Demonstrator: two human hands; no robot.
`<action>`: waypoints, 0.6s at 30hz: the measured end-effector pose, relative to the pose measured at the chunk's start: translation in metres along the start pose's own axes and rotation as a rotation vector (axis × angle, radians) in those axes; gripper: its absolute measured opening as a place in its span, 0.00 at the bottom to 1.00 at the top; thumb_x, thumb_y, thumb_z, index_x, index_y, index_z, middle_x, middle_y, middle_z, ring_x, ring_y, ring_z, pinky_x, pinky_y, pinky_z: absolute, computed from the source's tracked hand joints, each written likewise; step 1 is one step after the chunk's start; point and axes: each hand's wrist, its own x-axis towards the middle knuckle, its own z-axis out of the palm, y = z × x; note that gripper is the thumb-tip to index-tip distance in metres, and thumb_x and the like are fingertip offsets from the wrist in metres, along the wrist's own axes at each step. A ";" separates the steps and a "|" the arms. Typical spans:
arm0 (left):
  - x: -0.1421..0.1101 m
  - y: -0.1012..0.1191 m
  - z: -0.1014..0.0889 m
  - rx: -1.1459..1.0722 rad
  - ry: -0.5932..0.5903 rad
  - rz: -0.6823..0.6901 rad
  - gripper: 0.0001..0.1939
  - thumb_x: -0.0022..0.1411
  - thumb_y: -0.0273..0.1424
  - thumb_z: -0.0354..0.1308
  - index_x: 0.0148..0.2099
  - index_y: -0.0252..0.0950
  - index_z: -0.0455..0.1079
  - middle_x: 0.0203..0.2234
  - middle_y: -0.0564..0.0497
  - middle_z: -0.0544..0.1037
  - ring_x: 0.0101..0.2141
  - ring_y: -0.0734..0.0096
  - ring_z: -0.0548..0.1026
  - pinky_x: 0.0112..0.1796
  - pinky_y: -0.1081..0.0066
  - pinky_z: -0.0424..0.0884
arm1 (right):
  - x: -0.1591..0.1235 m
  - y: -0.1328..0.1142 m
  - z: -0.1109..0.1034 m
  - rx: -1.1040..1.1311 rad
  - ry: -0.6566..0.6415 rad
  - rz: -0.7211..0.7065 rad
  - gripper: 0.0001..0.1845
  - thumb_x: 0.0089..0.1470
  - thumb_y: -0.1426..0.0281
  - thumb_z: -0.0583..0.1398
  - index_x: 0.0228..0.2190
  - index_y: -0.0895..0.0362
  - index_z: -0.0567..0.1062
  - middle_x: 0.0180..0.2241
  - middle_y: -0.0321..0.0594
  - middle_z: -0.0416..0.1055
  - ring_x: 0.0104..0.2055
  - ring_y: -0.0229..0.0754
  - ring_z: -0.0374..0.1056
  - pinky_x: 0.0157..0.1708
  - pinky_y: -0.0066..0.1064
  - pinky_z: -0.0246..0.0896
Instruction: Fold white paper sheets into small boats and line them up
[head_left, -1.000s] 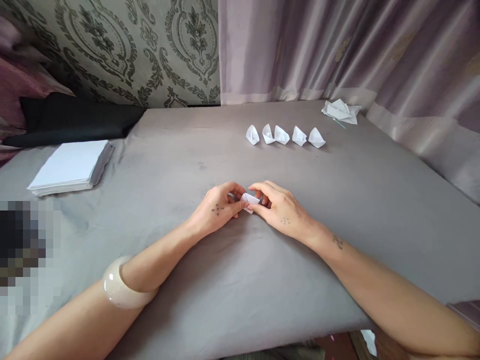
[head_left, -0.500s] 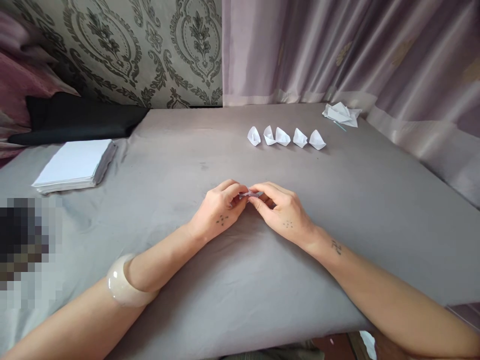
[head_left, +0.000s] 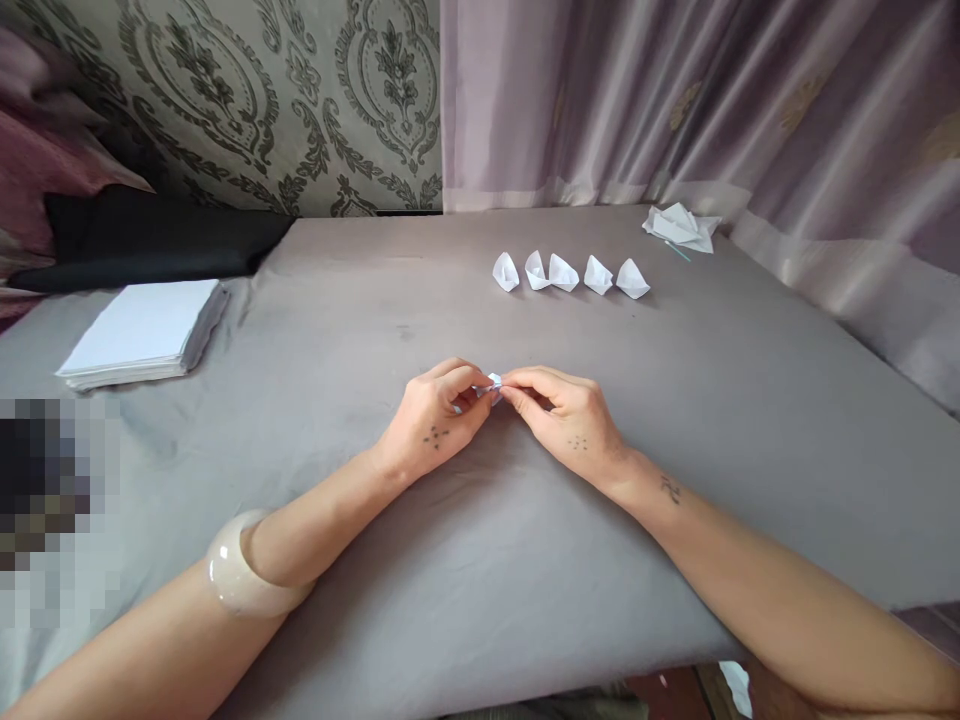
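Note:
A small piece of folded white paper [head_left: 495, 380] is pinched between my two hands at the middle of the table; fingers cover most of it, so its full shape is hidden. My left hand [head_left: 439, 410] grips it from the left, thumb and fingertips closed. From the right, my right hand [head_left: 566, 415] pinches it with thumb and forefinger. The fingertips of both hands nearly meet. Beyond them stands a row of several small folded paper boats [head_left: 563, 273].
A stack of white paper [head_left: 139, 325] lies at the left, near a black cloth [head_left: 157, 240]. Folded paper pieces [head_left: 681, 228] and a thin bluish stick [head_left: 677, 251] rest at the back right by the curtain [head_left: 585, 100]. Grey cloth [head_left: 337, 300] covers the table.
The folded paper has shifted in my fingers, and a bit more of it shows above the fingertips. My right fingers have drawn closer together around it. The boats stand as before.

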 end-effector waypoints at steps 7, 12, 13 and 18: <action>0.003 0.005 -0.003 -0.050 0.003 -0.124 0.08 0.60 0.32 0.55 0.35 0.35 0.74 0.32 0.48 0.77 0.31 0.72 0.75 0.32 0.74 0.73 | 0.003 0.004 0.001 -0.014 -0.014 0.062 0.07 0.58 0.73 0.58 0.33 0.54 0.77 0.31 0.36 0.76 0.32 0.37 0.70 0.34 0.28 0.65; 0.009 0.006 -0.004 0.024 0.003 -0.339 0.06 0.56 0.29 0.55 0.34 0.36 0.73 0.26 0.52 0.76 0.27 0.72 0.74 0.28 0.74 0.69 | 0.005 0.007 0.004 -0.035 -0.021 0.088 0.06 0.58 0.72 0.58 0.33 0.55 0.76 0.30 0.36 0.76 0.32 0.37 0.70 0.33 0.28 0.64; 0.010 0.005 -0.005 0.019 -0.005 -0.362 0.07 0.55 0.28 0.54 0.36 0.36 0.72 0.26 0.52 0.76 0.26 0.72 0.74 0.27 0.74 0.68 | 0.005 0.008 0.004 -0.037 -0.024 0.092 0.06 0.58 0.72 0.58 0.33 0.55 0.76 0.30 0.36 0.76 0.32 0.37 0.70 0.34 0.28 0.64; 0.010 -0.003 -0.006 0.014 -0.044 -0.308 0.12 0.54 0.24 0.51 0.38 0.37 0.72 0.31 0.53 0.75 0.25 0.76 0.72 0.28 0.74 0.67 | 0.005 0.013 0.001 -0.030 -0.073 0.108 0.07 0.59 0.71 0.56 0.34 0.55 0.75 0.31 0.36 0.75 0.32 0.37 0.71 0.35 0.28 0.65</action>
